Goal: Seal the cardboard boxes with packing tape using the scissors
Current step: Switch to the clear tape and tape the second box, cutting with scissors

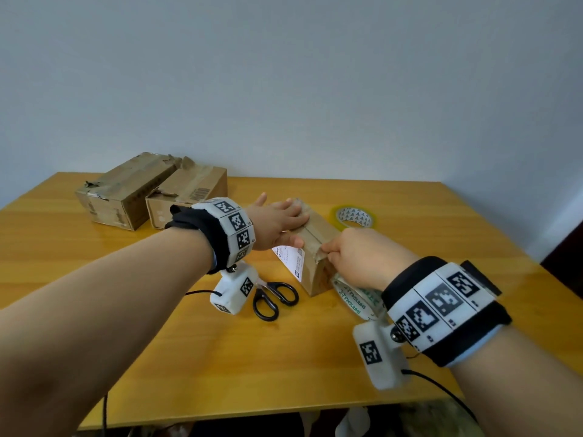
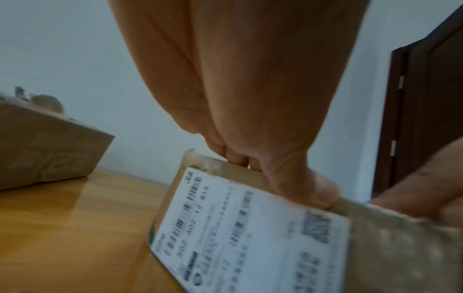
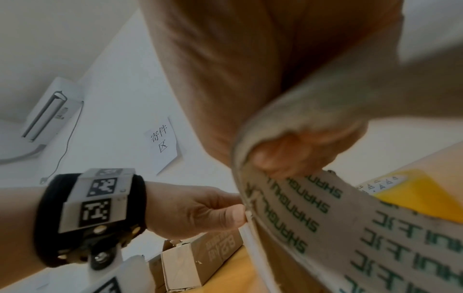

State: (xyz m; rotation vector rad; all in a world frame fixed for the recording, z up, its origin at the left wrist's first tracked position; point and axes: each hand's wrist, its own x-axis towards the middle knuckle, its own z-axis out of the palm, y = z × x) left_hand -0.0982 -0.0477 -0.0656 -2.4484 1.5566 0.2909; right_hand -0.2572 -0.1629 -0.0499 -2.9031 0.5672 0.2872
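The left hand (image 1: 277,223) lies flat on the small box (image 1: 315,250) — grip released. The right hand (image 1: 362,257) grasps the tape roll (image 1: 356,298) at the box's near end.

Head camera looking down and forward over the table (image 1: 189,357), both wrist cameras peering up close along the palms, all three sharing the small cardboard box (image 1: 315,244).

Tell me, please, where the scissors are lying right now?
In the head view the scissors lie flat on the table, below the left hand and just left of the small box being taped.
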